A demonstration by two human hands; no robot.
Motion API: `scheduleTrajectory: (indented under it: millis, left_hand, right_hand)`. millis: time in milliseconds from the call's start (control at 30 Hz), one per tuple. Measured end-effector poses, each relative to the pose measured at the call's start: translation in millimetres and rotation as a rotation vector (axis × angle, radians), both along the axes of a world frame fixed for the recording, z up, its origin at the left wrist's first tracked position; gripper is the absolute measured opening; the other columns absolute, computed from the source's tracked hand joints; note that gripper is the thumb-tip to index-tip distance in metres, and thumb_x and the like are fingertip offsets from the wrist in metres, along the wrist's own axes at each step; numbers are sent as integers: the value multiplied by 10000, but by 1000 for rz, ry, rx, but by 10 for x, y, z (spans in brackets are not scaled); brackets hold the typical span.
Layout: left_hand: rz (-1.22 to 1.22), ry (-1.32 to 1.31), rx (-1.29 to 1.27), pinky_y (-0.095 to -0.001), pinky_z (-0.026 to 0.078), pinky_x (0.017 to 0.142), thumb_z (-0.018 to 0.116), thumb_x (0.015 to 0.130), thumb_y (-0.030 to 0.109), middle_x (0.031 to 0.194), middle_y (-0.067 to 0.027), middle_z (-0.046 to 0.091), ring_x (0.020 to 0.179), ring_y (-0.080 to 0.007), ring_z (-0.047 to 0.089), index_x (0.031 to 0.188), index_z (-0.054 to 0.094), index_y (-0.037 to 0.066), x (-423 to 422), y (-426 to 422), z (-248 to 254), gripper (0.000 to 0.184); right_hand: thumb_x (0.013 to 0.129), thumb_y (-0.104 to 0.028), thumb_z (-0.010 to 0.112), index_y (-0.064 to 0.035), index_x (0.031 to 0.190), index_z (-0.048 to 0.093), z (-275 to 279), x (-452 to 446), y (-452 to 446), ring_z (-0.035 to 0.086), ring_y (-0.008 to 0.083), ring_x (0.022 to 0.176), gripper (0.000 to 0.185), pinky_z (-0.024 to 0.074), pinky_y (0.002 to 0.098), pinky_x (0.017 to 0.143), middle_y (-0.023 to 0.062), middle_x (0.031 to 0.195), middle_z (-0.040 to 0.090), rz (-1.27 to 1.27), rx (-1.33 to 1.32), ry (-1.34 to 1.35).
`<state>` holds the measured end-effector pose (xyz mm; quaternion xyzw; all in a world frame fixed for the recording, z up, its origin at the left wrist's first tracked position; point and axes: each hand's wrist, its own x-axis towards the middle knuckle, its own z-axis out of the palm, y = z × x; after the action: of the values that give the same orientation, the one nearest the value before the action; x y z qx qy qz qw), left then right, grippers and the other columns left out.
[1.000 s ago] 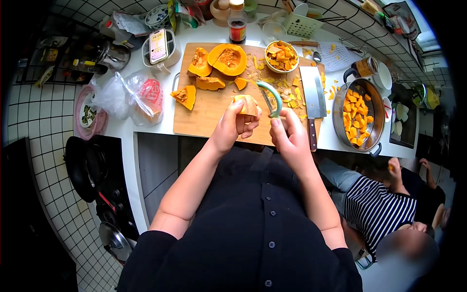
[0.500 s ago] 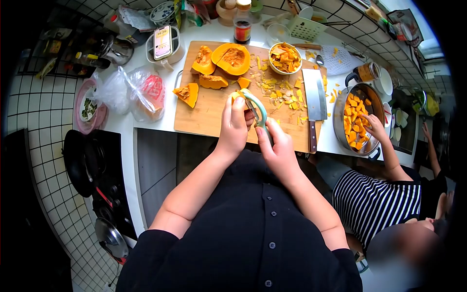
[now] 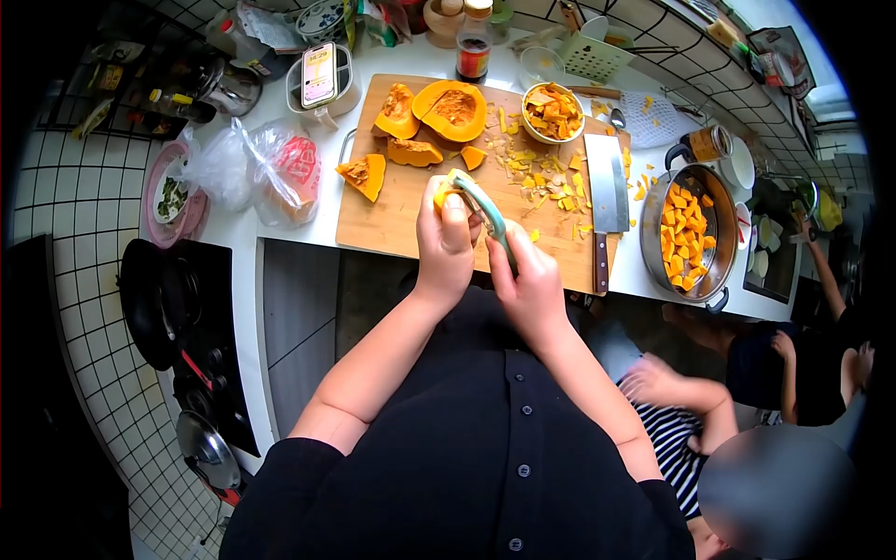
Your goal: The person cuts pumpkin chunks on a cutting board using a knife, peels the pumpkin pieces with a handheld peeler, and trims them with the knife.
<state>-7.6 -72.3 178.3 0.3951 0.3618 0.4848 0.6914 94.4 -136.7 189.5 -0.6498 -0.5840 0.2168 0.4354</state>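
Note:
My left hand (image 3: 446, 238) is closed around a pumpkin piece (image 3: 442, 194), mostly covered by the fingers. In my right hand (image 3: 527, 280) is a pale green peeler (image 3: 492, 213), its head against that piece. Both hands are above the front edge of the wooden cutting board (image 3: 392, 219). Beyond them on the board lie a large pumpkin section (image 3: 467, 121), pumpkin wedges (image 3: 362, 175) and scattered peelings (image 3: 551, 177). A bowl (image 3: 553, 138) heaped with peelings stands at the board's back right. A cleaver (image 3: 607, 187) rests along the right side.
A steel pot (image 3: 651, 229) with pumpkin chunks stands right of the board. Plastic bags (image 3: 280, 177) and a phone (image 3: 319, 75) on a container are left. A sauce bottle (image 3: 473, 51) stands behind. A person in a striped top (image 3: 667, 457) is close at lower right.
The other person's hand has left the pot and is now lower, near the striped top. My hands keep nearly the same place, with the peeler at the pumpkin piece.

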Motion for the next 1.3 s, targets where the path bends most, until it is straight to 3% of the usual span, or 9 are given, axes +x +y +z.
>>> scheduleTrajectory:
  millis: [167, 267, 567, 667, 867, 933, 967, 1100, 1300]
  left_hand:
    - [24, -41, -29, -175, 333, 524, 422, 978, 369, 781, 15, 431, 627, -36, 386, 976, 410, 99, -58, -13, -126, 270]
    - [111, 43, -24, -208, 222, 464, 386, 972, 347, 676, 45, 346, 541, -38, 268, 903, 413, 122, 30, -23, -78, 237]
    - [25, 26, -6, -186, 236, 465, 428, 989, 334, 707, 34, 348, 541, -32, 276, 889, 355, 130, 4, -53, -234, 238]
    - [-44, -113, -43, -170, 315, 471, 489, 970, 297, 765, 14, 434, 573, -13, 355, 987, 375, 87, -43, -40, -317, 240]
    - [-25, 87, 0, -178, 270, 472, 468, 971, 318, 745, 17, 395, 566, -29, 327, 1010, 385, 113, 22, -51, -313, 224]
    - [-40, 353, 428, -177, 288, 478, 491, 950, 327, 760, 5, 417, 574, -38, 348, 1072, 383, 102, 46, -166, -412, 278]
    - [-81, 268, 290, -177, 276, 476, 476, 950, 329, 760, 5, 416, 571, -36, 339, 1065, 390, 101, 42, -179, -309, 270]
    - [-123, 49, -192, -182, 214, 457, 385, 966, 328, 716, 27, 370, 540, -29, 266, 979, 399, 118, -52, -60, -97, 210]
    - [-333, -2, -384, -180, 174, 422, 395, 954, 340, 667, 42, 305, 498, -24, 213, 923, 393, 145, -133, 181, -155, 198]
  right_hand:
    - [852, -104, 633, -14, 1007, 563, -79, -22, 19, 632, 342, 674, 192, 507, 394, 563, 184, 751, 624, 2, 16, -79]
    - [856, -116, 629, -14, 1010, 558, -126, -20, 27, 632, 341, 669, 198, 506, 401, 558, 183, 741, 624, 3, -18, -85]
    - [857, -157, 635, -38, 1005, 559, -318, 101, 36, 619, 348, 626, 205, 493, 417, 525, 179, 696, 616, 12, -32, -194]
    - [857, -159, 634, -46, 1004, 561, -343, 107, 37, 619, 345, 620, 200, 494, 415, 521, 181, 689, 612, -5, -13, -212]
    - [891, -160, 583, -50, 958, 559, -334, 109, 54, 609, 366, 607, 132, 481, 426, 519, 189, 669, 589, -55, -101, -54]
    - [920, -159, 527, -27, 901, 566, -741, 373, 135, 599, 387, 593, 139, 454, 433, 513, 217, 679, 587, -175, -80, -11]
    - [924, -162, 516, -17, 878, 586, -583, 592, 155, 590, 372, 586, 167, 447, 423, 517, 226, 684, 588, -313, -316, 6]
    - [902, -151, 561, -6, 966, 609, -649, 1046, 65, 616, 347, 641, 166, 449, 377, 553, 228, 696, 597, -308, -238, 18]
    - [879, -162, 587, -2, 981, 581, -536, 782, 53, 583, 349, 632, 190, 449, 381, 583, 224, 724, 597, -283, -306, 15]
